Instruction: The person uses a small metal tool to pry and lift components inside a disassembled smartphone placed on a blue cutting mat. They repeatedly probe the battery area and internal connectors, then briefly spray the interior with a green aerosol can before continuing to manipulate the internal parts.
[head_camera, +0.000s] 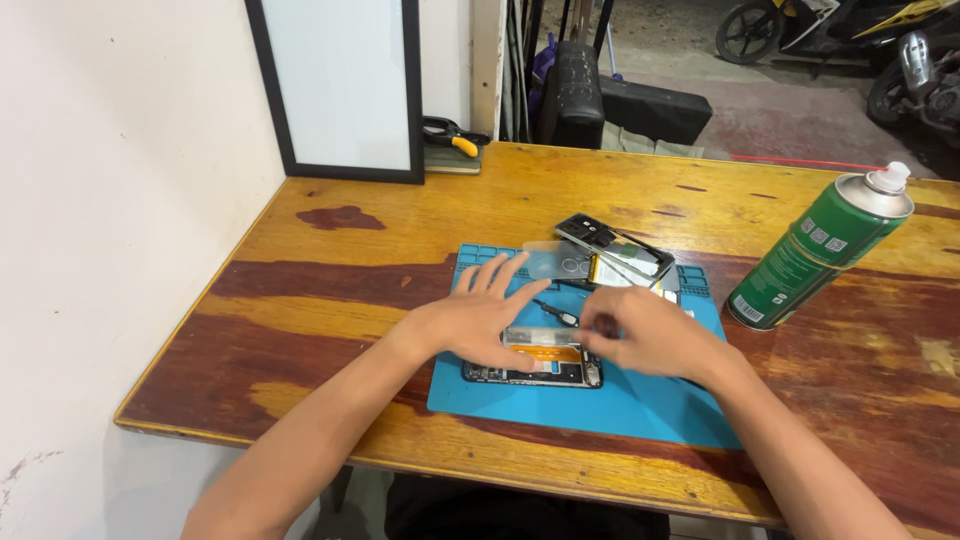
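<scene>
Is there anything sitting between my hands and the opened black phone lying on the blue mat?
Nothing visible does. The left hand and the right hand both rest directly on the opened black phone on the blue silicone mat.

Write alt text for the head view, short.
Two bare hands work on an opened phone lying on a blue mat: left hand flat on it, right hand pinching at its top edge. A wooden table also holds a phone frame and a green spray can.
</scene>
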